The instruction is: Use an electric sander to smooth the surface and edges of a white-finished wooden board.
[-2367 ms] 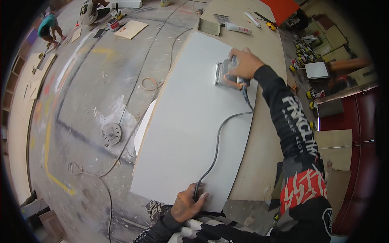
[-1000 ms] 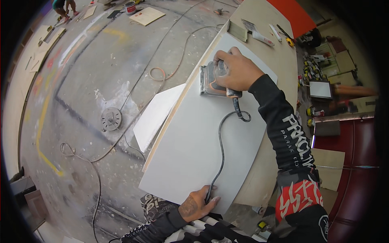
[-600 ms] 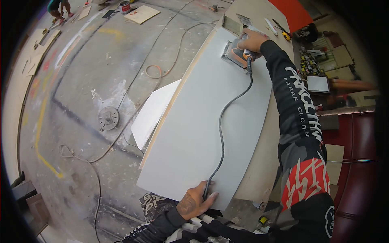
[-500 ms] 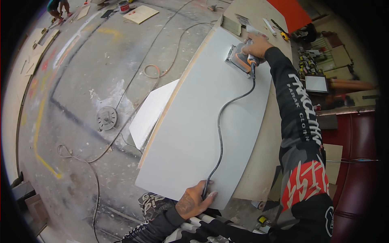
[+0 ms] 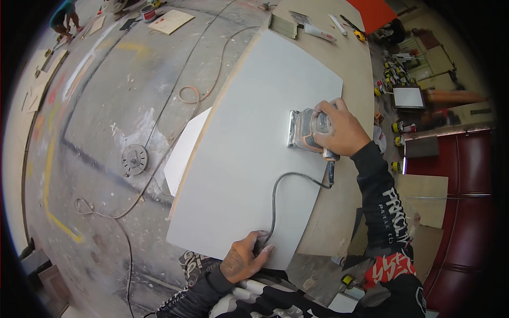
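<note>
A smooth, light grey panel point(image 5: 238, 143) lies on a larger tan board before me. My right hand point(image 5: 344, 127) grips an orange and black electric sander point(image 5: 305, 131), whose flat pad rests on the panel right of its middle. From the sander's rear a black power cord point(image 5: 274, 199) loops over the panel toward me. At the near edge, my left hand point(image 5: 246, 259) has that cord between thumb and fingers. Part of the left hand touches the panel; the cord's course beneath it is hidden.
At the far end of the tan board point(image 5: 339, 63) lie a greenish block point(image 5: 282, 26), a white tube point(image 5: 319, 34) and a tape measure point(image 5: 360, 36). A cable point(image 5: 214, 85) and a round metal disc point(image 5: 134, 159) lie on the floor. Another person point(image 5: 64, 21) is far left.
My right hand has drawn the sander from the panel's far end toward me. The cord now bends in a tighter loop. My left hand stays near the edge, and the view has shifted slightly.
</note>
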{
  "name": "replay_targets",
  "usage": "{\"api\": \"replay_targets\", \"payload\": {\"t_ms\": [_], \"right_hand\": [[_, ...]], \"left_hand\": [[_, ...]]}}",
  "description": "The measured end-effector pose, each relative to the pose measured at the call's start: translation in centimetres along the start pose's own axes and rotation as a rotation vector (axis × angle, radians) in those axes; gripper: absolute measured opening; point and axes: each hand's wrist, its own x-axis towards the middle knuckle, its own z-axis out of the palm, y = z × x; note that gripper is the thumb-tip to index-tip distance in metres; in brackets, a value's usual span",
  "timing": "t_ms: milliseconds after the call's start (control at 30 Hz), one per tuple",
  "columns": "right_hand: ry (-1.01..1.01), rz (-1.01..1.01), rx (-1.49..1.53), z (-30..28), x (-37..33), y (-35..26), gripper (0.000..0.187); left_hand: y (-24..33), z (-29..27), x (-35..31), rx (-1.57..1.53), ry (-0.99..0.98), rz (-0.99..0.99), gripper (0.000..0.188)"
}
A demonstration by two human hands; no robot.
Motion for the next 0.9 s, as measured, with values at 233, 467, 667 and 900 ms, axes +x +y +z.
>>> {"api": "replay_targets", "payload": {"t_ms": [233, 467, 667, 900], "right_hand": [[0.067, 0.122, -0.081, -0.7, 2.6, 8.3, 0.054], [0.085, 0.121, -0.076, -0.5, 2.6, 6.9, 0.059], [-0.001, 0.002, -0.021, 1.3, -4.0, -0.4, 0.061], [0.019, 0.054, 0.0, 0.8, -2.0, 3.3, 0.059]], "left_hand": [[0.5, 0.8, 0.0, -0.032, 0.038, -0.02, 0.037], [1.6, 0.7, 0.7, 0.031, 0.074, -0.068, 0.036], [1.8, 0.9, 0.6, -0.066, 0.173, -0.092, 0.039], [0.8, 1.5, 0.0, 0.032, 0.217, -0.084, 0.039]]}}
